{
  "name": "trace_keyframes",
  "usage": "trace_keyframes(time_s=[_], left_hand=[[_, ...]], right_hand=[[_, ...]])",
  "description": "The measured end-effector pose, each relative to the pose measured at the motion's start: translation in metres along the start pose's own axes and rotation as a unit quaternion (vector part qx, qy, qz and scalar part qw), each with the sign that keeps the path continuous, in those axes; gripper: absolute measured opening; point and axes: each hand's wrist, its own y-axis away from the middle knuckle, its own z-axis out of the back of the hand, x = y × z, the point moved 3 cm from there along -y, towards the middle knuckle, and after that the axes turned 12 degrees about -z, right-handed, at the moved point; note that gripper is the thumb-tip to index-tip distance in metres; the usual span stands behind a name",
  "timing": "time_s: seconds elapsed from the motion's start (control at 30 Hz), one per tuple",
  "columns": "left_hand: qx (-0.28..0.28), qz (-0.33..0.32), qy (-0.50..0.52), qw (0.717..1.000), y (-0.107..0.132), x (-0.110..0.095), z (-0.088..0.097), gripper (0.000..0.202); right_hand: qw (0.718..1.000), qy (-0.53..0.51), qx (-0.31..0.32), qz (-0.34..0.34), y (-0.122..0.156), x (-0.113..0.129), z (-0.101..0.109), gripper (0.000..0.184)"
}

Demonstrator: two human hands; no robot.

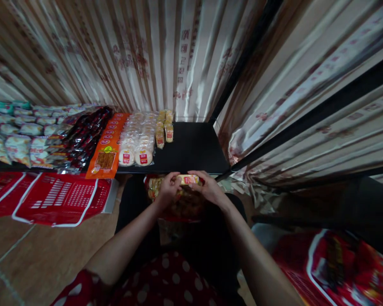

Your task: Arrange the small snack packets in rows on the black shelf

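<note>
My left hand [167, 188] and my right hand [208, 187] both grip a small yellow snack packet with a red label [187, 179], held just in front of the black shelf's front edge [191, 170]. Each hand pinches one end of it. Under my hands sits a red-rimmed bag or box of the same yellow packets [181, 204]. On the shelf, two short rows of like packets [164, 127] stand beside rows of round white cakes with red labels [137, 142].
Orange packets [107, 146], dark red packets [84, 138] and pale bagged snacks [15, 136] fill the shelf's left. Red printed boxes [55, 197] lie on the floor at left, another red bag [335, 263] at lower right. Striped curtains hang behind.
</note>
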Motion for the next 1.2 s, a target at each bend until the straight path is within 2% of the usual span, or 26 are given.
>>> trace_keyframes(time_s=[0.1,0.2,0.33,0.47,0.57,0.63,0.7,0.8,0.93,1.2], left_hand=[[-0.027,0.040,0.065,0.997,0.000,-0.008,0.004,0.024],[-0.085,0.037,0.099,0.991,0.001,-0.013,0.004,0.023],[-0.137,0.046,0.151,0.978,0.002,-0.009,-0.003,0.023],[-0.142,0.040,0.151,0.978,-0.006,-0.004,-0.007,0.022],[-0.120,0.036,0.087,0.988,-0.015,-0.005,-0.003,0.016],[-0.133,-0.008,-0.016,0.991,-0.021,-0.010,0.004,0.018],[-0.143,-0.099,-0.145,0.974,-0.026,-0.018,0.010,0.026],[-0.102,-0.207,-0.271,0.934,-0.036,-0.022,0.010,0.037],[-0.057,-0.215,-0.318,0.922,-0.062,-0.011,0.007,0.049],[-0.055,-0.219,-0.317,0.921,-0.108,0.001,0.005,0.061]], right_hand=[[0.991,-0.127,0.013,-0.044,-0.005,0.008,-0.005,0.061],[0.956,-0.276,-0.010,-0.097,-0.009,0.004,-0.017,0.070],[0.913,-0.366,-0.082,-0.158,-0.012,-0.005,-0.038,0.054],[0.901,-0.389,-0.082,-0.174,-0.016,-0.003,-0.052,0.041],[0.908,-0.380,-0.088,-0.151,-0.030,0.003,-0.052,0.039],[0.921,-0.353,-0.105,-0.124,-0.046,0.006,-0.049,0.037],[0.935,-0.317,-0.126,-0.099,-0.066,0.008,-0.046,0.037],[0.959,-0.234,-0.142,-0.067,-0.098,0.010,-0.044,0.038],[0.978,-0.132,-0.157,-0.044,-0.133,0.012,-0.047,0.034],[0.980,-0.067,-0.187,-0.023,-0.173,0.014,-0.055,0.036]])
